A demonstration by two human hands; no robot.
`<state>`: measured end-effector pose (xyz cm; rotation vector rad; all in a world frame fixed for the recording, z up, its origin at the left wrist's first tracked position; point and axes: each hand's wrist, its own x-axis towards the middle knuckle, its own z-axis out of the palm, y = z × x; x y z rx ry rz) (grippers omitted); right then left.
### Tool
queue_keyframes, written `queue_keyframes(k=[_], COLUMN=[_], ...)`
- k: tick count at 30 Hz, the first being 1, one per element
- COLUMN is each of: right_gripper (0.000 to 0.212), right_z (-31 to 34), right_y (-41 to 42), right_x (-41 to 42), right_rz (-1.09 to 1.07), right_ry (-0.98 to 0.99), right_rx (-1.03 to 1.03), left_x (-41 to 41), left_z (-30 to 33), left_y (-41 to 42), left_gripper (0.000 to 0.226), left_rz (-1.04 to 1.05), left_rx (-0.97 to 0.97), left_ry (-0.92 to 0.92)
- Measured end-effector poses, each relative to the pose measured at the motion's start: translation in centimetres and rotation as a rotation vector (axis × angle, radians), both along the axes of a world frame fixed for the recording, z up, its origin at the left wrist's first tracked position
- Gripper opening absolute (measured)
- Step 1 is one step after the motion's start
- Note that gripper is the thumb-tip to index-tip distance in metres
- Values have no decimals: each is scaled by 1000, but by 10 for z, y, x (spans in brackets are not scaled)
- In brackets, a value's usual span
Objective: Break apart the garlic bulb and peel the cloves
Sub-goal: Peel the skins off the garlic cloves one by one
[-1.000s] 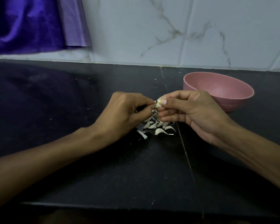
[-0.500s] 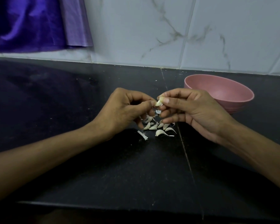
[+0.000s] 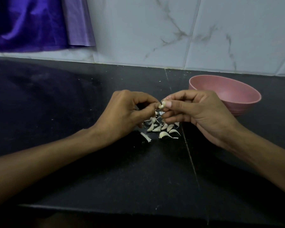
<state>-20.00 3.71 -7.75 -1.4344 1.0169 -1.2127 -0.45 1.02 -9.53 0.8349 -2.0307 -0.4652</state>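
Two hands are meeting over the dark table [image 3: 89, 162], both pinching one small garlic clove [image 3: 161, 106] held above the surface. The left hand [image 3: 125, 114] is curling its fingers [image 3: 152, 109] narrowly against the clove's left side, while the right hand [image 3: 197, 111] is gripping it between thumb and forefinger from the right. A scatter of loose cloves and skins [image 3: 161, 128] is lying on the table directly beneath the hands. A pink bowl [image 3: 237, 96] is sitting just behind the right hand, near the tiled wall [image 3: 171, 30]. A purple cloth [image 3: 31, 23] is hanging at upper left.
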Motion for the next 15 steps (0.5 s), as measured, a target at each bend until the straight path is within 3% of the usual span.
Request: queue_keyframes(k=[15], right_gripper=[25], right_z=[1], right_y=[2], right_x=[0], right_rz=[19], right_ry=[-35], right_rx=[24], left_x=[-5], left_z=[3], left_y=[-3], left_gripper=[13], left_rz=[-94], left_rx=[427], left_ry=[300])
